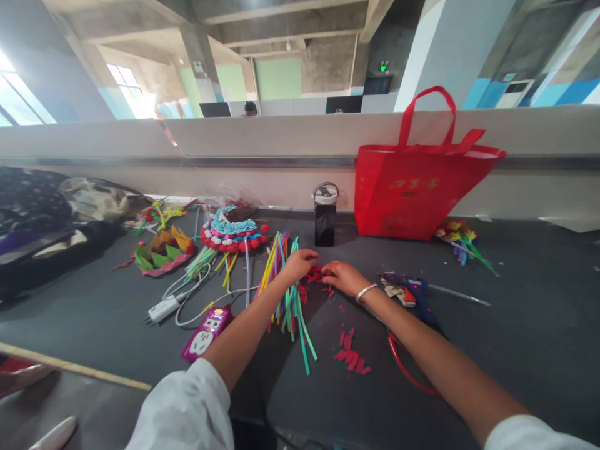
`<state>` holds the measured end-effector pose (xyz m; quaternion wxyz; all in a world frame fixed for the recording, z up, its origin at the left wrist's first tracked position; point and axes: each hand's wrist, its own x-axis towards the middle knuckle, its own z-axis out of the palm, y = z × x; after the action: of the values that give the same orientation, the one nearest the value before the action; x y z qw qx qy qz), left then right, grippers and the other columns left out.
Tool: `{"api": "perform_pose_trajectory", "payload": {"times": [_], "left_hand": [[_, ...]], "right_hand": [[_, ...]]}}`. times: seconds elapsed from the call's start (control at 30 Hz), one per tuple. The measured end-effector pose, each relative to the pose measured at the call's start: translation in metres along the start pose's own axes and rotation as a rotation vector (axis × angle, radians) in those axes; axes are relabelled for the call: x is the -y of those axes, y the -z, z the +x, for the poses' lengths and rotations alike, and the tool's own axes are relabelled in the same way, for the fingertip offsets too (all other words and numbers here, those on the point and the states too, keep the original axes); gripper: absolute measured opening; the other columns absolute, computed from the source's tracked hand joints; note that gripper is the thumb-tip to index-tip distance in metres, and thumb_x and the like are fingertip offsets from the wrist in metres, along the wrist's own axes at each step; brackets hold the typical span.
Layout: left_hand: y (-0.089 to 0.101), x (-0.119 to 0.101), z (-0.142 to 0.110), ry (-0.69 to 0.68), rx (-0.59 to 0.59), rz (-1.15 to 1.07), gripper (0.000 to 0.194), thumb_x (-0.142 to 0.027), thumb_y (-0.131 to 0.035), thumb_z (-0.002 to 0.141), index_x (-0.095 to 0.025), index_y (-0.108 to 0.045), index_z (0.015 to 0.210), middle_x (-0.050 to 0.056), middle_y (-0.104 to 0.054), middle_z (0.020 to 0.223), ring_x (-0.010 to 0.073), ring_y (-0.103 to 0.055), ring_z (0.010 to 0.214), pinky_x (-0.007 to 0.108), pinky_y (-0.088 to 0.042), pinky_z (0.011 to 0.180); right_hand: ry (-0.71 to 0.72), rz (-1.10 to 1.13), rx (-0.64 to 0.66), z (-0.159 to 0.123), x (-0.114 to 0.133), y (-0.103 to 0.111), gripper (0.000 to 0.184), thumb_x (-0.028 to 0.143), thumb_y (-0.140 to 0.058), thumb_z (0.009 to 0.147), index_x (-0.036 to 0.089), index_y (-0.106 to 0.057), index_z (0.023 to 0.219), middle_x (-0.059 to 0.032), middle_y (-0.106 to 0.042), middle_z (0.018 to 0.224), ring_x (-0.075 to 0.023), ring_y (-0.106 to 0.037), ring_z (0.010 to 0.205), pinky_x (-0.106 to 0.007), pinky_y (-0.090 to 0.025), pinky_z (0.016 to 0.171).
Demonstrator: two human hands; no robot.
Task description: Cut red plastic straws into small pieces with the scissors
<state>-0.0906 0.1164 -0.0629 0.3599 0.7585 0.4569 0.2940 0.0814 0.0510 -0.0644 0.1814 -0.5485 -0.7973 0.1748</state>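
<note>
Small red strips (313, 274), cut from what looks like felt or paper, lie in a loose pile between my hands. My left hand (300, 265) reaches over the pile's left side, fingers stretched out and slightly bent. From the right, my right hand (343, 279) touches the pile's edge with loosely curved fingers; a silver bracelet is on that wrist. Neither hand visibly grips anything. Nearer to me lies a second group of red strips (351, 357). Under and beside my left forearm is a bundle of coloured straw-like sticks (300, 312).
A bottle with a handle (326, 206) has a phone (325, 226) before it. Right of it stands a red bag (417, 194). A blue glue gun (424, 300) and red-handled scissors (404, 362) flank my right forearm. Leftward are a purple power strip (206, 334), charger (164, 309) and decorated crafts (232, 228).
</note>
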Motion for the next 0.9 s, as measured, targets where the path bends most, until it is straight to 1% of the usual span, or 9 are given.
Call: {"api": "perform_pose_trajectory", "payload": {"times": [0.1, 0.2, 0.3, 0.37, 0.47, 0.6, 0.67, 0.77, 0.9], "left_hand": [[0.004, 0.001, -0.004, -0.009, 0.001, 0.048, 0.029, -0.008, -0.056, 0.073, -0.014, -0.071, 0.096, 0.007, -0.073, 0.091, 0.0181, -0.066, 0.084, 0.029, -0.052, 0.079], [0.013, 0.001, -0.010, -0.017, 0.027, 0.114, 0.027, -0.013, -0.057, 0.074, -0.014, -0.070, 0.098, 0.007, -0.073, 0.089, 0.0178, -0.066, 0.081, 0.027, -0.052, 0.075], [0.025, -0.003, -0.023, -0.042, 0.106, 0.209, 0.025, -0.017, -0.058, 0.075, -0.014, -0.070, 0.097, 0.005, -0.073, 0.086, 0.0166, -0.065, 0.077, 0.024, -0.050, 0.070], [0.031, -0.007, -0.034, -0.065, 0.178, 0.294, 0.023, -0.018, -0.061, 0.072, -0.016, -0.070, 0.093, 0.002, -0.071, 0.079, 0.0162, -0.064, 0.073, 0.023, -0.048, 0.066], [0.031, -0.013, -0.048, -0.106, 0.279, 0.445, 0.016, -0.018, -0.067, 0.064, -0.019, -0.070, 0.080, 0.001, -0.067, 0.073, 0.0173, -0.062, 0.071, 0.024, -0.047, 0.066], [0.024, -0.021, -0.056, -0.138, 0.359, 0.633, 0.016, -0.015, -0.067, 0.060, -0.017, -0.069, 0.075, 0.007, -0.066, 0.083, 0.0228, -0.063, 0.082, 0.029, -0.047, 0.074], [0.022, -0.025, -0.059, -0.149, 0.386, 0.704, 0.014, -0.015, -0.065, 0.062, -0.017, -0.068, 0.076, 0.009, -0.066, 0.088, 0.0244, -0.062, 0.086, 0.032, -0.048, 0.075], [0.022, -0.032, -0.063, -0.183, 0.410, 0.769, 0.015, -0.015, -0.059, 0.067, -0.016, -0.068, 0.079, 0.010, -0.066, 0.092, 0.0251, -0.062, 0.091, 0.032, -0.048, 0.078], [0.022, -0.035, -0.069, -0.232, 0.423, 0.810, 0.026, -0.015, -0.056, 0.068, -0.017, -0.068, 0.092, 0.011, -0.066, 0.097, 0.0252, -0.062, 0.094, 0.032, -0.049, 0.079]], "right_hand": [[0.023, -0.020, 0.031, -0.004, 0.005, -0.006, 0.012, 0.021, -0.064, 0.079, 0.020, -0.069, 0.091, -0.0030, -0.066, 0.092, -0.0145, -0.059, 0.082, -0.022, -0.038, 0.073], [0.017, -0.039, 0.026, -0.005, 0.008, -0.013, 0.011, 0.015, -0.058, 0.083, 0.019, -0.068, 0.085, -0.0039, -0.065, 0.090, -0.0142, -0.059, 0.083, -0.022, -0.037, 0.074], [0.000, -0.050, -0.002, -0.003, 0.008, -0.014, 0.014, 0.014, -0.053, 0.085, 0.017, -0.066, 0.084, -0.0054, -0.065, 0.087, -0.0146, -0.059, 0.081, -0.023, -0.037, 0.073], [-0.011, -0.048, -0.029, 0.002, 0.007, -0.012, 0.015, 0.015, -0.051, 0.087, 0.016, -0.066, 0.087, -0.0060, -0.066, 0.089, -0.0149, -0.060, 0.082, -0.023, -0.038, 0.074], [-0.023, -0.037, -0.066, 0.013, 0.004, -0.007, 0.017, 0.016, -0.050, 0.089, 0.016, -0.066, 0.093, -0.0059, -0.068, 0.094, -0.0150, -0.061, 0.089, -0.022, -0.040, 0.079], [-0.036, -0.037, -0.089, 0.024, -0.007, 0.002, 0.025, 0.012, -0.048, 0.089, 0.018, -0.066, 0.104, -0.0057, -0.068, 0.108, -0.0146, -0.060, 0.100, -0.023, -0.040, 0.088], [-0.056, -0.050, -0.098, 0.020, -0.015, 0.005, 0.028, 0.009, -0.048, 0.087, 0.016, -0.066, 0.108, -0.0082, -0.068, 0.111, -0.0163, -0.060, 0.103, -0.025, -0.041, 0.090], [-0.056, -0.064, -0.075, 0.001, -0.021, 0.007, 0.027, 0.008, -0.049, 0.086, 0.017, -0.068, 0.103, -0.0078, -0.070, 0.104, -0.0172, -0.062, 0.099, -0.026, -0.042, 0.088], [0.022, -0.071, -0.016, -0.026, -0.013, 0.003, 0.023, 0.018, -0.057, 0.086, 0.022, -0.068, 0.106, -0.0032, -0.069, 0.101, -0.0148, -0.063, 0.092, -0.023, -0.043, 0.082]]}}
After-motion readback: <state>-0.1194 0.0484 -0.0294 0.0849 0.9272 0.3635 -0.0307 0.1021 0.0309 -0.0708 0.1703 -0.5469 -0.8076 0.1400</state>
